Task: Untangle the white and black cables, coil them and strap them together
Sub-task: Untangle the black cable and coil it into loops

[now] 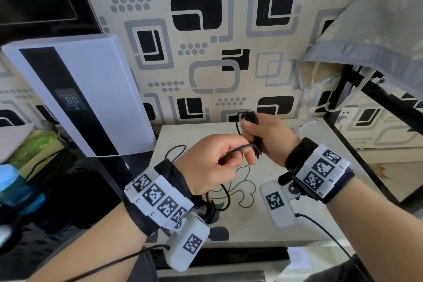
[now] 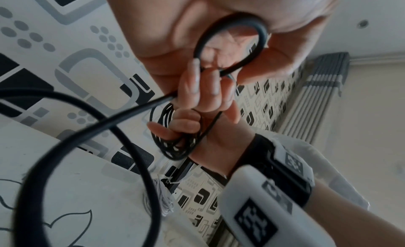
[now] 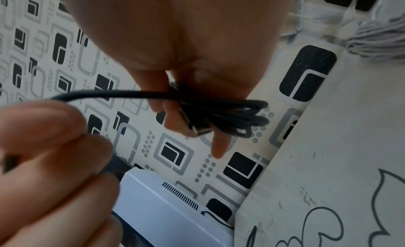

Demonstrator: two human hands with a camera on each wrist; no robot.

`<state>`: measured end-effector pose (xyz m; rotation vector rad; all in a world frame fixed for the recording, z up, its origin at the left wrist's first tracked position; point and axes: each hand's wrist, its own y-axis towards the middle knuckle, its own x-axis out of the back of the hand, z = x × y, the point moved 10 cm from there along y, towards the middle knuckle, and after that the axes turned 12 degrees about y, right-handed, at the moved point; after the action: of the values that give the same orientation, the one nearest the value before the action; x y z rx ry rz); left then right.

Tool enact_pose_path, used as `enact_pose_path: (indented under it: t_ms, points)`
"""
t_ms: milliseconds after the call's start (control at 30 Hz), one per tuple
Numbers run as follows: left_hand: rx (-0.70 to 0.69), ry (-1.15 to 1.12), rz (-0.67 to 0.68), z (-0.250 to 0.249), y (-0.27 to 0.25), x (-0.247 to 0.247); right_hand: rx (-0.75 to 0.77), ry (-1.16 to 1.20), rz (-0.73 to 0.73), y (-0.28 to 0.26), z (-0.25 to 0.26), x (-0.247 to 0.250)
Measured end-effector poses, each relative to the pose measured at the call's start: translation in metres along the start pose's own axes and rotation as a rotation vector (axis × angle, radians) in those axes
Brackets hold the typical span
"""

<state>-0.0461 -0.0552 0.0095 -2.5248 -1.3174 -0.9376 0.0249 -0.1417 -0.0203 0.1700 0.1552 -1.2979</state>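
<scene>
The black cable (image 1: 249,119) is partly wound into a small coil (image 2: 175,143) that my right hand (image 1: 251,132) grips above the table, with its metal plug (image 3: 197,129) sticking out beside the fingers (image 3: 171,115). A strand runs from the coil to my left hand (image 1: 238,156), which grips it in curled fingers (image 2: 197,88); a loop (image 2: 230,43) lies against the palm. The slack tail (image 1: 219,197) hangs in loops onto the table. The white cable (image 3: 377,41) lies bunched at the table's back right, apart from both hands.
The white table (image 1: 286,224) has a drawn flower outline and stands against patterned wallpaper. A white appliance with a display (image 1: 91,98) leans at the left. A blue bottle (image 1: 13,190) is far left. Grey cloth (image 1: 377,30) hangs over a black frame (image 1: 389,103) at the right.
</scene>
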Motion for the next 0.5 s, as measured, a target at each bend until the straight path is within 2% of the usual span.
enact_pose_path:
  t_ms: [67, 267, 400, 500]
  points:
    - [0.035, -0.102, -0.041, 0.007, 0.002, 0.009, -0.043, -0.135, 0.063, -0.003, -0.006, -0.011]
    - [0.135, -0.238, -0.145, 0.037, 0.012, 0.045, -0.358, -0.124, 0.247, -0.015, -0.043, -0.036]
    - [0.169, -0.286, -0.136, 0.050, 0.012, 0.047, -0.420, -0.130, 0.274, -0.020, -0.040, -0.037]
    - [0.182, -0.319, -0.128, 0.053, 0.013, 0.044, -0.433, -0.135, 0.345, -0.027, -0.035, -0.041]
